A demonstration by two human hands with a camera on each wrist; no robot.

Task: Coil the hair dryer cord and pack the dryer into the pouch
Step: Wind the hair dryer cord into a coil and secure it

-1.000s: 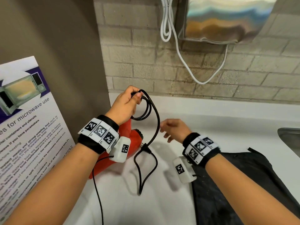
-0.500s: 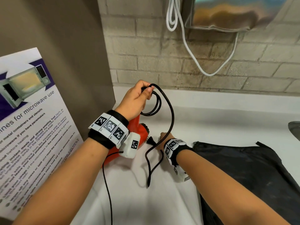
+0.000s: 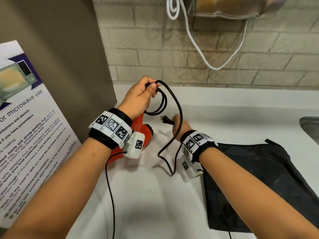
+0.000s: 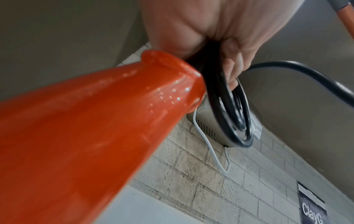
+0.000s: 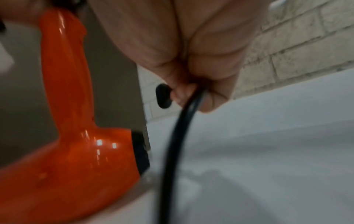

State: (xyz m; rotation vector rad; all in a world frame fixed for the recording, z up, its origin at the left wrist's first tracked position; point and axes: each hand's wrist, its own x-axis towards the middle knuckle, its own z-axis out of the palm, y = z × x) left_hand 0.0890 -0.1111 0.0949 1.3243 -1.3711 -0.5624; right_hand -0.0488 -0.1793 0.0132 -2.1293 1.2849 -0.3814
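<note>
The red-orange hair dryer (image 3: pixel 146 135) rests its body on the white counter (image 3: pixel 224 121) with its handle (image 4: pixel 86 128) tilted up toward my left hand (image 3: pixel 150 88). That hand grips a few loops of the black cord (image 3: pixel 163 104) at the handle's top end; the loops (image 4: pixel 228 109) hang below its fingers. My right hand (image 3: pixel 176 124) pinches the plug (image 3: pixel 166 120), prongs pointing left, just right of the dryer (image 5: pixel 76 144). The plug (image 5: pixel 162 95) and cord (image 5: pixel 178 144) show in its curled fingers. A slack cord run droops between both hands. The black pouch (image 3: pixel 259 178) lies flat under my right forearm.
A microwave-use poster (image 3: pixel 25 126) leans at the left against a brown panel. A brick wall stands behind, with a metal wall unit (image 3: pixel 224 7) and a hanging white cable (image 3: pixel 198 45). A sink edge (image 3: pixel 310 125) shows at the far right. A thin black wire (image 3: pixel 110 195) trails from my left wristband.
My right hand went down to the counter, took hold of the plug and lifted it beside the dryer. The left hand kept its grip on the loops.
</note>
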